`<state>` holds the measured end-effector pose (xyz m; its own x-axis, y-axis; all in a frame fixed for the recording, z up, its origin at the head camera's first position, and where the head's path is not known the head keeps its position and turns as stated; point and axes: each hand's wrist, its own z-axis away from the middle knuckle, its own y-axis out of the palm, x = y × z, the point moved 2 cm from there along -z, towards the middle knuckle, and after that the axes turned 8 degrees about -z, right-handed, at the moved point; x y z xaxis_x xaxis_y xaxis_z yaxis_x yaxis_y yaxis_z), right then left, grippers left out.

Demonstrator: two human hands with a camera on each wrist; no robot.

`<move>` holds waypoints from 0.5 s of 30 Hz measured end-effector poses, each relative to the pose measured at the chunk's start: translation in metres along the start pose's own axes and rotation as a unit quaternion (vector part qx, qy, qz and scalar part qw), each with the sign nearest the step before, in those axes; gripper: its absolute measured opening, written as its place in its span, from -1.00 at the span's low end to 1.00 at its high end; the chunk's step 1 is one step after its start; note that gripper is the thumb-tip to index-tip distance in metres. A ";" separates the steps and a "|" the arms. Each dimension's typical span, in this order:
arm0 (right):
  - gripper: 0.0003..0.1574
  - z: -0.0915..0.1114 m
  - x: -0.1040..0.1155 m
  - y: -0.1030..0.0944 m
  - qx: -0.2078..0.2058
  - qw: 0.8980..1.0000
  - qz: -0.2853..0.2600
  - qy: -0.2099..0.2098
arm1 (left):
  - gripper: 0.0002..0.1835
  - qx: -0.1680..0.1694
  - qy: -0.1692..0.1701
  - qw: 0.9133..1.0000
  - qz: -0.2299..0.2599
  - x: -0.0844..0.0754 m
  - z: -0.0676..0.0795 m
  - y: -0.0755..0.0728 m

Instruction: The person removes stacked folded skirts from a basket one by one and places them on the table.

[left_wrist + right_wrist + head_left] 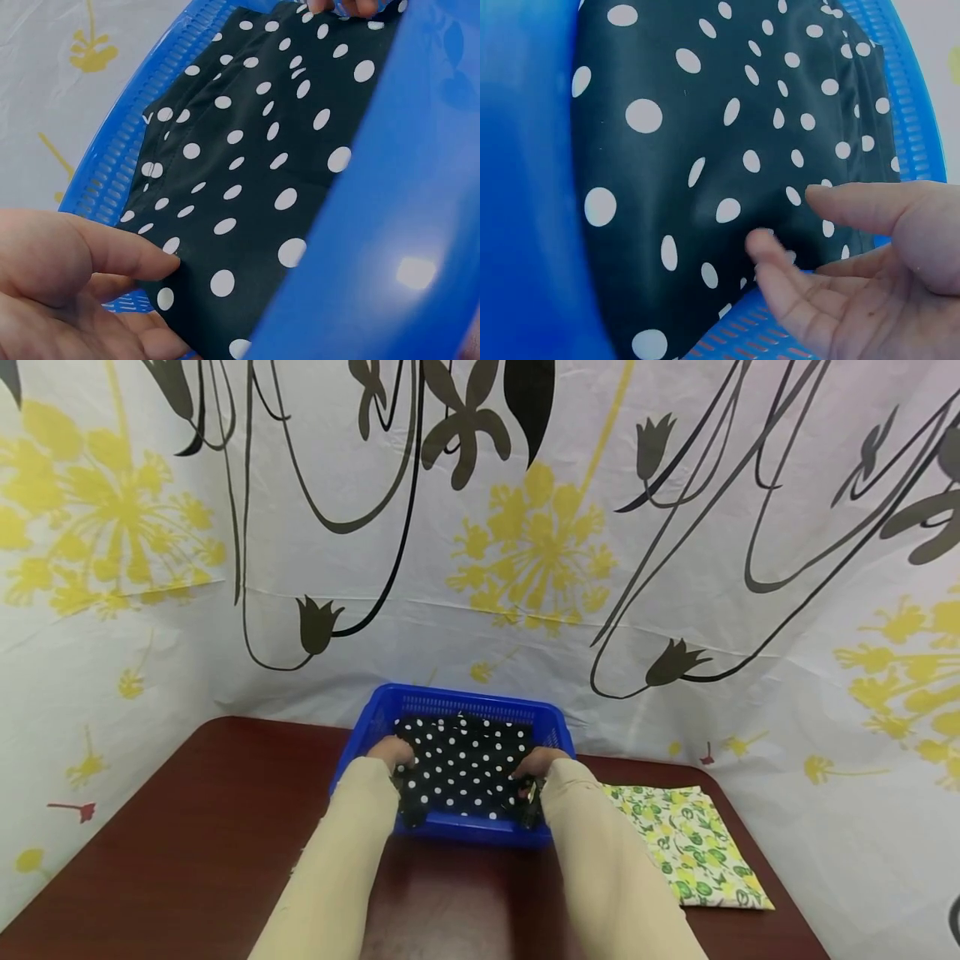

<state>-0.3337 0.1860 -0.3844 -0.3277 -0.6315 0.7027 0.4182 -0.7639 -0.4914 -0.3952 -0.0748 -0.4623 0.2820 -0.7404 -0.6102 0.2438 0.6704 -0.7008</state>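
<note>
- Polka-dot cloth (461, 768), black with white spots, lies folded inside a blue plastic basket (480, 835), covering most of its bottom.
- Left hand (75, 277) is at the cloth's left edge, pinching it: the thumb lies on top of the fabric and the fingers pass beneath.
- Right hand (870, 270) is at the opposite edge, its thumb and fingers spread apart with no fabric gripped between them; one fingertip is blurred, and I cannot tell whether it touches the cloth.
- Both hands reach over the basket's near side, well apart from each other, in cream sleeves (341, 860).
- The basket has perforated walls and sits near the far edge of a dark reddish-brown worktop (225, 827).
- To the right on the worktop lies a folded lemon-print cloth (693, 847) in white, yellow and green.
- Behind hangs a white sheet (390, 560) printed with yellow and dark flowers.
</note>
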 end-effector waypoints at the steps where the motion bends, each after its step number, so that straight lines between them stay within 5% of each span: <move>1: -0.68 -0.002 -0.001 0.000 0.000 1.000 0.006 -0.002 | -0.61 0.001 0.001 1.000 0.012 -0.007 0.020 -0.006; 4: -0.71 -0.017 -0.008 0.000 0.007 1.000 -0.003 0.005 | -0.62 -0.001 0.009 0.999 0.036 -0.022 0.066 -0.020; 6: -0.71 -0.035 -0.017 -0.002 0.017 1.000 0.002 -0.004 | -0.63 0.002 0.016 0.999 0.048 -0.027 0.083 -0.025; 11: -0.52 -0.112 -0.057 -0.013 0.054 0.997 0.050 -0.022 | -0.64 0.007 0.003 0.999 0.053 -0.030 0.089 -0.026; 15: -0.45 -0.142 -0.066 -0.014 0.042 0.991 0.123 -0.015 | -0.64 0.000 0.002 1.000 0.025 -0.027 0.076 -0.022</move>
<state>-0.4379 0.2197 -0.4972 -0.1812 -0.7923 0.5827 0.5516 -0.5724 -0.6068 -0.3374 -0.0660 -0.4022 0.2909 -0.7060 -0.6457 0.2296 0.7067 -0.6693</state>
